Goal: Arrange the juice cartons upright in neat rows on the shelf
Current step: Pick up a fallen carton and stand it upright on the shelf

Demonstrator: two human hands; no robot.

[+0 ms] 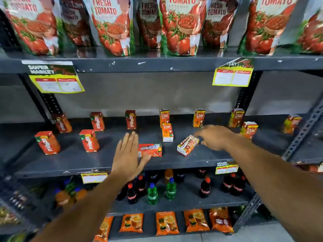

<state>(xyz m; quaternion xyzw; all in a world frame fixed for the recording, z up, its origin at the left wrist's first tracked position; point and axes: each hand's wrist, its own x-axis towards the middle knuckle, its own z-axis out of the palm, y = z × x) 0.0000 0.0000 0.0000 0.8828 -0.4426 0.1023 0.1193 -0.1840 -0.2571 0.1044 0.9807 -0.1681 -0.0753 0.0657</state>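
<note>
Small juice cartons stand on the dark grey middle shelf [73, 161]. Several red cartons stand upright on the left, such as one at the front left [47, 142]. Orange cartons stand upright at the back right, one [167, 132] in front of another. Two cartons lie on their sides: a red one [151, 149] and an orange-and-white one [187, 144]. My left hand [127, 154] is flat and open, its thumb touching the lying red carton. My right hand [215, 136] hovers open just right of the lying orange carton, fingertips near its top end.
Tomato ketchup pouches [111, 25] fill the shelf above. Soft-drink bottles [152, 193] stand on the shelf below, with orange packets [167, 223] lower still. Yellow price tags [57, 81] hang from the shelf edges. A perforated metal upright [304, 131] bounds the right side.
</note>
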